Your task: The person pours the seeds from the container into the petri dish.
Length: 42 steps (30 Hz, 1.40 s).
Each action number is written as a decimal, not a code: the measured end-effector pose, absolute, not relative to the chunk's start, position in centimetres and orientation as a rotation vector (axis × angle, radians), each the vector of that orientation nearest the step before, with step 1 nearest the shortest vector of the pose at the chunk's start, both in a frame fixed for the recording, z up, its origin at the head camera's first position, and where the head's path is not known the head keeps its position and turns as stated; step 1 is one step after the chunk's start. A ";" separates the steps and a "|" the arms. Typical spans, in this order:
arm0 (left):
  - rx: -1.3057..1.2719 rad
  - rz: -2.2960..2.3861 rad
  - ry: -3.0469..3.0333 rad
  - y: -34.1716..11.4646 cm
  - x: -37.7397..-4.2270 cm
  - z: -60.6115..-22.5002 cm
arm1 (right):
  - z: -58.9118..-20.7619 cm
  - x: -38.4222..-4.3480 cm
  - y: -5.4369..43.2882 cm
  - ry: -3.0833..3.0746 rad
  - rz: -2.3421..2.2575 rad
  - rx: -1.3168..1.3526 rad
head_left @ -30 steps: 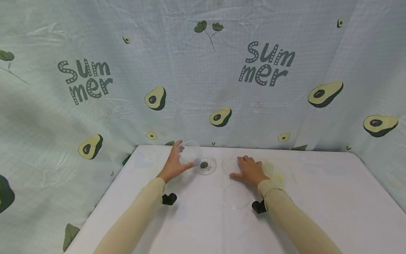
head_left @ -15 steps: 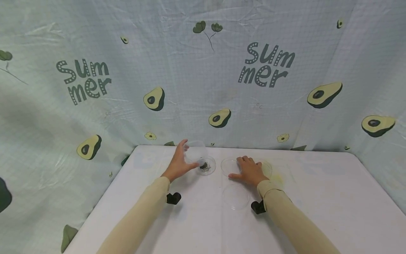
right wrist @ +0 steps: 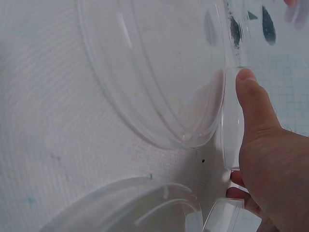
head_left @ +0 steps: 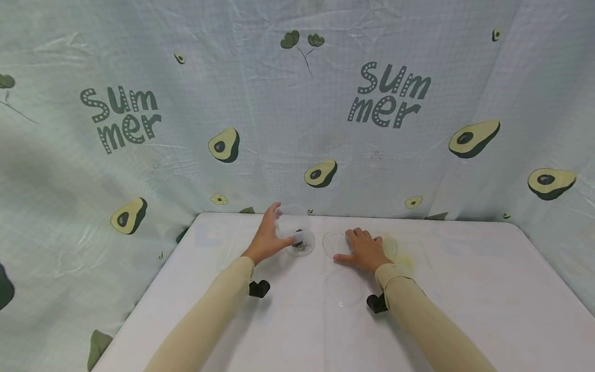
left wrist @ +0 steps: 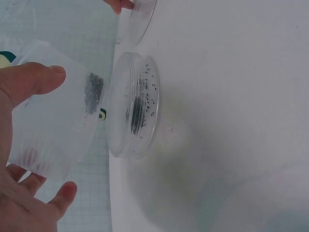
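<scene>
My left hand [head_left: 268, 238] grips a translucent plastic container [left wrist: 58, 116], thumb on one side and fingers on the other. Dark small grains [left wrist: 94, 92] show against the container's wall nearest the dish. The container is tilted above a clear petri dish [left wrist: 118, 104], which holds a dark heap and scattered grains [head_left: 299, 248]. My right hand [head_left: 368, 252] lies low over the table and holds another clear petri dish [head_left: 332, 243] at its edge, between thumb and fingers. Part of that dish is hidden by the hand.
A clear dish [head_left: 344, 288] lies nearer me, in front of the right hand. Another round clear dish [head_left: 392, 248] is at the right hand's far side. A patterned curtain [head_left: 279, 103] hangs behind the white table [head_left: 297, 330].
My left hand has moved to the right with the container, which now overlaps the grain dish more in the head view. The right hand stays in place.
</scene>
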State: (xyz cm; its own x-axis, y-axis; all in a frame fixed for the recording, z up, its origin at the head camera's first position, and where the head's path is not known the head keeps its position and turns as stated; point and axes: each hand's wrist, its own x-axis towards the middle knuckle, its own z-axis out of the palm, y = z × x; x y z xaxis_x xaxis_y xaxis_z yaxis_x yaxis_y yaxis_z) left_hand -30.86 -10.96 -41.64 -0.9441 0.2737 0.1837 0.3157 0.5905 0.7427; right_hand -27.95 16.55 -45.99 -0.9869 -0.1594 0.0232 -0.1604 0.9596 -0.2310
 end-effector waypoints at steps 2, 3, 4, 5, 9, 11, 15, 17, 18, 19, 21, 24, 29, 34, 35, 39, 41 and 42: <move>-0.521 -1.291 -2.755 -10.8 -30.9 -41.7 | -46.1 -28.0 16.6 -3.100 0.369 0.258; -0.525 -1.281 -2.756 -10.7 -30.9 -41.7 | -46.1 -28.0 16.6 -3.101 0.375 0.253; -0.531 -1.279 -2.754 -10.6 -31.0 -41.7 | -46.1 -28.0 16.6 -3.096 0.375 0.254; -0.534 -1.273 -2.754 -10.5 -31.0 -41.7 | -46.1 -27.9 16.6 -3.094 0.375 0.254; -0.565 -1.251 -2.747 -10.1 -31.0 -41.7 | -46.2 -28.0 16.6 -3.083 0.357 0.259; -0.582 -1.232 -2.746 -10.0 -31.0 -41.6 | -46.3 -28.1 16.6 -3.078 0.340 0.265; -0.598 -1.192 -2.744 -9.7 -31.0 -41.6 | -46.3 -28.3 16.6 -3.082 0.321 0.273; -0.607 -1.180 -2.738 -9.5 -31.0 -41.6 | -46.3 -28.3 16.6 -3.092 0.322 0.270; -0.610 -1.172 -2.736 -9.4 -31.0 -41.6 | -46.2 -28.3 16.6 -3.098 0.324 0.268; -0.615 -1.165 -2.732 -9.3 -31.1 -41.6 | -46.2 -28.2 16.6 -3.105 0.325 0.263; -0.629 -1.155 -2.724 -9.0 -31.1 -41.6 | -46.0 -28.2 16.6 -3.111 0.327 0.260; -0.654 -1.139 -2.716 -8.6 -31.1 -41.6 | -45.9 -28.1 16.6 -3.120 0.333 0.251; -0.680 -1.081 -2.727 -8.1 -31.2 -41.6 | -45.9 -28.1 16.6 -3.131 0.334 0.243; -0.698 -1.007 -2.723 -7.6 -31.2 -41.6 | -45.9 -28.1 16.5 -3.136 0.352 0.239; -0.702 -0.995 -2.722 -7.6 -31.2 -41.6 | -45.9 -28.1 16.5 -3.137 0.352 0.236; -0.719 -0.972 -2.707 -7.2 -31.2 -41.5 | -46.0 -28.2 16.5 -3.138 0.334 0.235; -0.727 -0.960 -2.705 -7.0 -31.2 -41.4 | -46.0 -28.2 16.6 -3.139 0.335 0.235; -0.730 -0.948 -2.707 -6.9 -31.2 -41.4 | -46.0 -28.2 16.6 -3.139 0.336 0.237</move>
State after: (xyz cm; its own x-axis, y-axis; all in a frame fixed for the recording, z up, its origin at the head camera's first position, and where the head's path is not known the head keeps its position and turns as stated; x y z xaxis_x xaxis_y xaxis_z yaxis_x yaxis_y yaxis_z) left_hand -31.24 -6.90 -41.36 -0.8629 0.3892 0.3226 0.5054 0.6757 0.5367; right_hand -28.24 16.58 -45.96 -0.9885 -0.1509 -0.0079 -0.1458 0.9663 -0.2120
